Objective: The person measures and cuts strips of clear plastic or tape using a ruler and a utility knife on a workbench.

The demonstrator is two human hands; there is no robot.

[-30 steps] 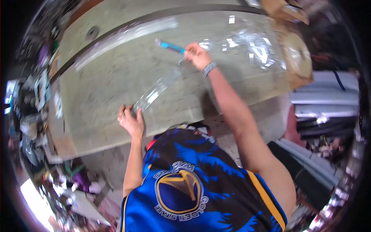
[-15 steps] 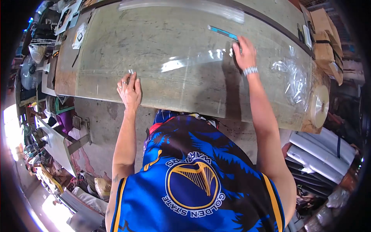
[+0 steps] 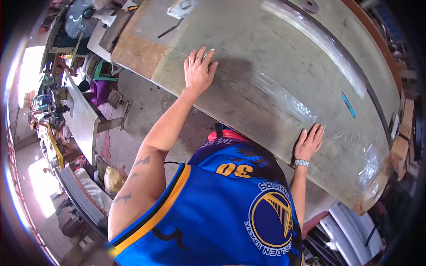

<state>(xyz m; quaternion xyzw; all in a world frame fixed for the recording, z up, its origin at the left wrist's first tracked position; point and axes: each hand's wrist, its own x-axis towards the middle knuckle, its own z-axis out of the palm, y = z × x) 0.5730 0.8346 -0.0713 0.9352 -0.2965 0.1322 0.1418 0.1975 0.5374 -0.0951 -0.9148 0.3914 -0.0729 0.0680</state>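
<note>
My left hand (image 3: 198, 72) is over the table near its front edge, fingers bent and thumb apart. At its index and middle fingertips a small clear plastic piece (image 3: 208, 52) glints; the fingers partly hide it. My right hand (image 3: 309, 142) lies on the tabletop, palm down with the fingers stretched out, and grips nothing. Just beyond its fingertips is the end of a clear plastic strip (image 3: 284, 98), which lies flat and slants toward my left hand. Where its left end stops is hard to see. A blue cutter knife (image 3: 348, 104) lies farther back.
The worn worktable (image 3: 248, 40) has a long clear plastic bundle (image 3: 317, 48) along its back. Crumpled clear plastic (image 3: 368, 168) and a tape roll (image 3: 375, 193) are at the right end. A dark thin stick (image 3: 168, 31) lies left. Wrapped rolls (image 3: 350, 226) stand below right.
The view has turned and moved left. My right hand has left the area beside the blue cutter knife and now lies flat nearer the front edge. The clear piece remains at my left fingertips.
</note>
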